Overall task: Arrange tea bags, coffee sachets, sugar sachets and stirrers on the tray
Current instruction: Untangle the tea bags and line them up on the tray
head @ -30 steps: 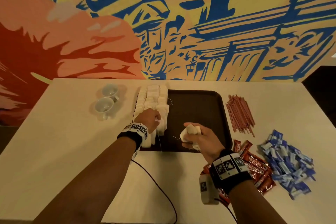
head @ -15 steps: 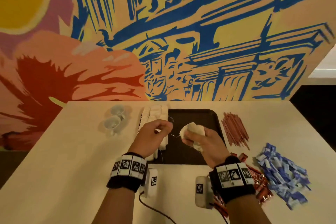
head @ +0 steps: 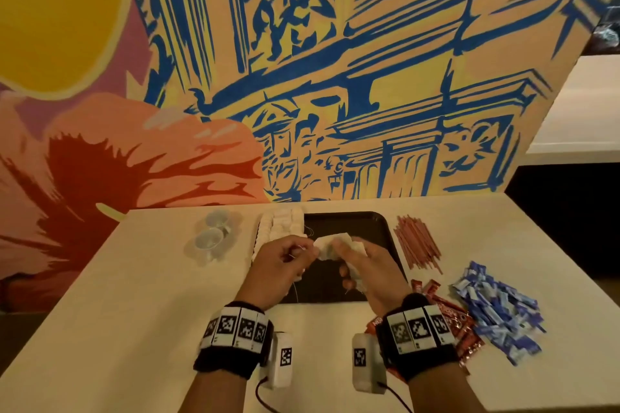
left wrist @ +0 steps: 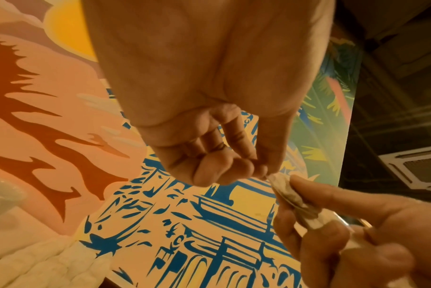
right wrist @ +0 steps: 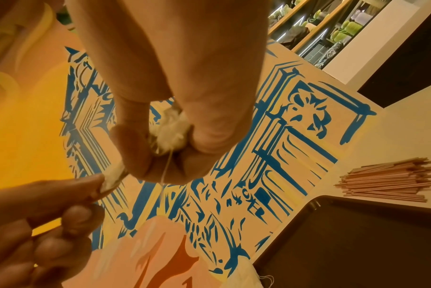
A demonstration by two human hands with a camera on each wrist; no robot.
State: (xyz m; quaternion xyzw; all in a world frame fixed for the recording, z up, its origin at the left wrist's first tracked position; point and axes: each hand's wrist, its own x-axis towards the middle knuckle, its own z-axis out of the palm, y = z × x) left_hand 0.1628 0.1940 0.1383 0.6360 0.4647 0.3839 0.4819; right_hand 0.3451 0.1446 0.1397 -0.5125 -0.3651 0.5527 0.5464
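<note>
Both hands hover above the black tray [head: 355, 228]. My right hand [head: 349, 256] grips a bunch of white tea bags [head: 332, 242]; a string dangles from the bunch [right wrist: 165, 171]. With thumb and forefinger, my left hand [head: 310, 246] pinches the corner of one tea bag [left wrist: 289, 193] sticking out of that bunch. Rows of tea bags [head: 280, 226] lie along the tray's left side. To the right of the tray are brown stirrers [head: 416, 241], red coffee sachets [head: 453, 315] and blue sugar sachets [head: 496, 308], all on the table.
Two small clear cups [head: 211, 238] stand left of the tray on the pale table [head: 151, 295]. A painted wall [head: 335, 77] rises just behind the table's far edge. A cable [head: 265, 402] trails from my left wrist over the near table edge.
My left hand left the tea bag rows and came right to the bunch, now pinching one bag. Both hands rose slightly toward me; the head view tilted upward.
</note>
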